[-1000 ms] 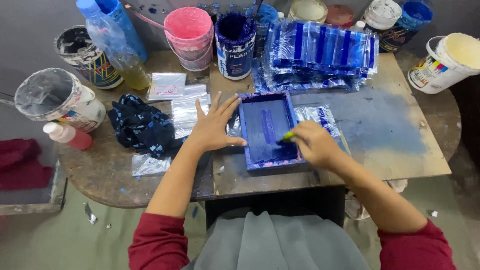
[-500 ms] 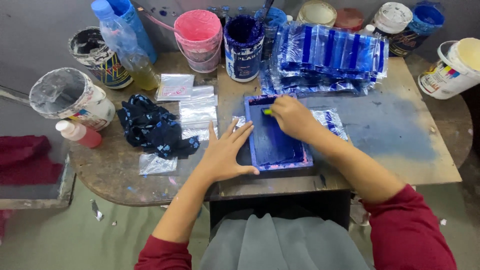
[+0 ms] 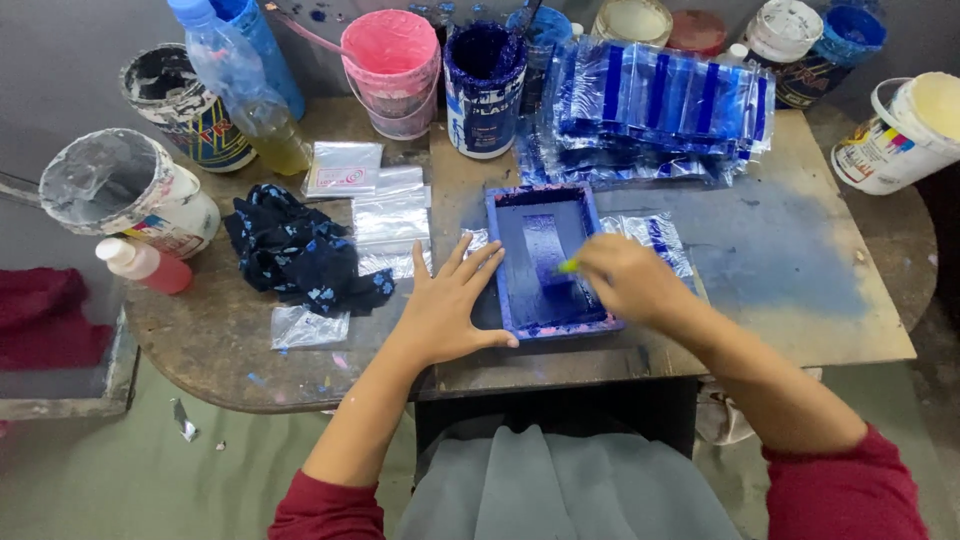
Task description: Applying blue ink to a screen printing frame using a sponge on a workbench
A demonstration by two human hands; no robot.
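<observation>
Blue-stained printing frame [image 3: 548,262], centre of the frame, on the bench [image 3: 800,300]. Left hand [image 3: 447,305] spread flat, pressing its left edge. Right hand [image 3: 628,280] closed around a small yellow-green tool [image 3: 568,266] over the frame.

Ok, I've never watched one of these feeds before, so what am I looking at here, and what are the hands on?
There is no machine: a camera on a person's head looks down at their own two bare hands over a paint-stained table. The left hand lies flat, fingers spread, on the edge of a small blue-inked frame. The right hand holds a small tool with a yellow-green tip inside that frame. Behind it lies a stack of blue-printed plastic bags; clear bags, a dark rag and paint buckets stand around.
</observation>
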